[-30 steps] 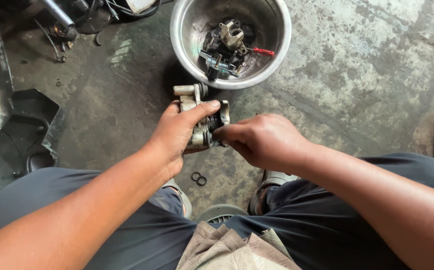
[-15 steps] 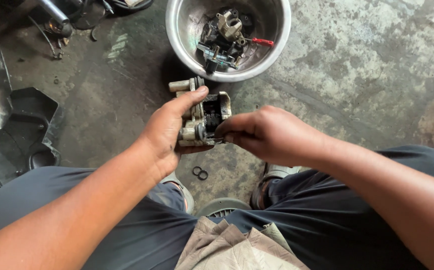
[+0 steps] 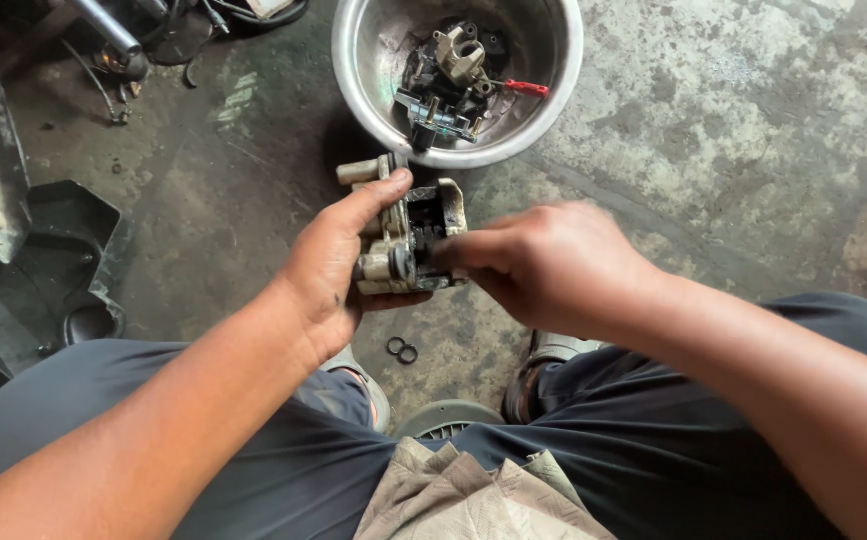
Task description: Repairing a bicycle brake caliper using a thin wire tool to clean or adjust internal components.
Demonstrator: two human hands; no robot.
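Left hand [image 3: 329,270] gripping grimy brake caliper [image 3: 409,235] above concrete floor [image 3: 714,150], near steel bowl [image 3: 554,90] of parts. Right hand [image 3: 554,265] pinching into caliper's dark opening, looks like working something inside, can't tell what. Next bit probably needing steady hold, careful fingertip pull.

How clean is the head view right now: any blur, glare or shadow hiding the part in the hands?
Head view: daylight is soft and even; the right hand is slightly motion-blurred at the fingertips; the metal part in the left hand is sharp, though its inner cavity is dark; mild glare on the steel bowl rim; the frame corners are dim.
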